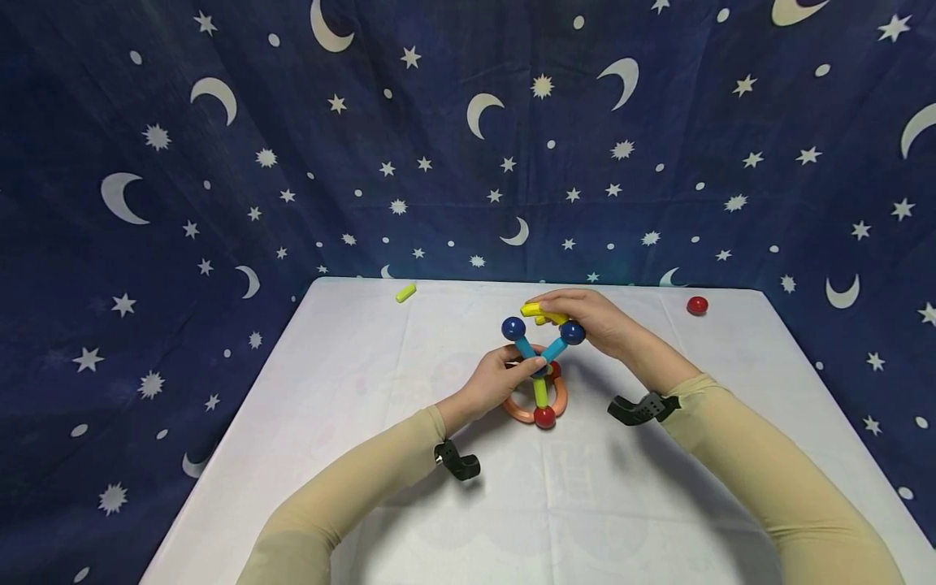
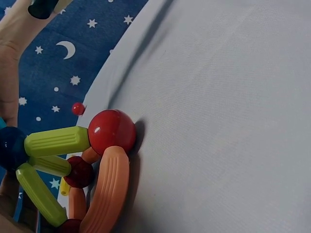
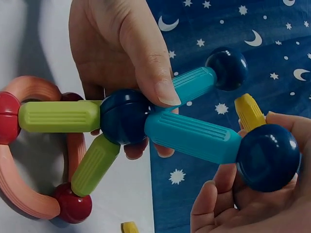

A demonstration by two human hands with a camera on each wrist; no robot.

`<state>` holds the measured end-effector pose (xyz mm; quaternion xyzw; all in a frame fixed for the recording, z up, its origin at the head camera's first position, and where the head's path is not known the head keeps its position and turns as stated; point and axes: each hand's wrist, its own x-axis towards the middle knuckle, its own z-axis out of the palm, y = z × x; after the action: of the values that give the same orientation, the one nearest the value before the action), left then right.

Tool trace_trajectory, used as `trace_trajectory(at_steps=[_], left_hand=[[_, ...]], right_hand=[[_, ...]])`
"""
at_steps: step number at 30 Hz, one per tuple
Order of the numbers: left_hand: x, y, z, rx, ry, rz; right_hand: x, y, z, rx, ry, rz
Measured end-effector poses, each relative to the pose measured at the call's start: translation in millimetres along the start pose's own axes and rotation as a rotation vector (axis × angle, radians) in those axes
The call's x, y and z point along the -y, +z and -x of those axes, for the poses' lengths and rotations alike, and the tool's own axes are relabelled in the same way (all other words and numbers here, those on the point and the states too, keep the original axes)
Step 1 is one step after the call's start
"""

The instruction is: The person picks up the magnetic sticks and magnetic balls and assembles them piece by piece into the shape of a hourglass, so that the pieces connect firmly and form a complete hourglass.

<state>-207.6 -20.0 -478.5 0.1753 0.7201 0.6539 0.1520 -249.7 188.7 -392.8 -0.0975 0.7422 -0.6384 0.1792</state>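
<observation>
A magnetic stick-and-ball model stands on the white table, with a ring of curved orange sticks (image 1: 521, 413) and red balls (image 1: 544, 418) at its base. Green sticks (image 3: 59, 116) rise from the ring to a central dark blue ball (image 3: 125, 116). Two light blue sticks (image 3: 193, 136) branch up from there, each tipped with a dark blue ball (image 1: 513, 328). My left hand (image 1: 493, 382) grips the model around the central ball, its thumb over the joint. My right hand (image 1: 595, 318) holds a yellow stick (image 3: 250, 112) at the right-hand tip ball (image 3: 268, 158).
A loose yellow-green stick (image 1: 405, 293) lies near the table's back edge, left of the model. A red ball (image 1: 697, 305) sits at the back right. Another yellow piece (image 3: 129, 227) lies beyond the model. Behind the table (image 1: 351, 357) hangs a dark blue star-and-moon cloth (image 1: 439, 162).
</observation>
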Motion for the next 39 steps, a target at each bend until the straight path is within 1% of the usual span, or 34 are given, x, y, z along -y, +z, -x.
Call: trace_trajectory(at_steps=[6, 11, 16, 20, 27, 35, 39], left_hand=[[0.7, 0.0, -1.5, 0.01, -0.005, 0.014], [0.6, 0.2, -1.8, -0.004, -0.008, -0.004], [-1.5, 0.7, -0.8, -0.009, -0.005, -0.004], [-1.8, 0.7, -0.4, -0.005, -0.002, 0.01], [-1.7, 0.2, -0.6, -0.002, -0.005, -0.018], [-1.4, -0.5, -1.0, 0.0, -0.012, -0.017], [-1.1, -3.5, -0.1, 0.008, -0.014, -0.019]], right_hand=[[-1, 2, -1.4, 0.02, -0.012, 0.024], [1, 3, -2.6, 0.044, -0.008, 0.041], [3, 3, -6.2, 0.044, 0.028, 0.049], [5, 5, -8.6, 0.045, 0.063, 0.083], [8, 4, -11.0, 0.063, 0.108, 0.108], [9, 3, -11.8, 0.074, 0.123, 0.107], [9, 4, -11.6, 0.081, 0.127, 0.105]])
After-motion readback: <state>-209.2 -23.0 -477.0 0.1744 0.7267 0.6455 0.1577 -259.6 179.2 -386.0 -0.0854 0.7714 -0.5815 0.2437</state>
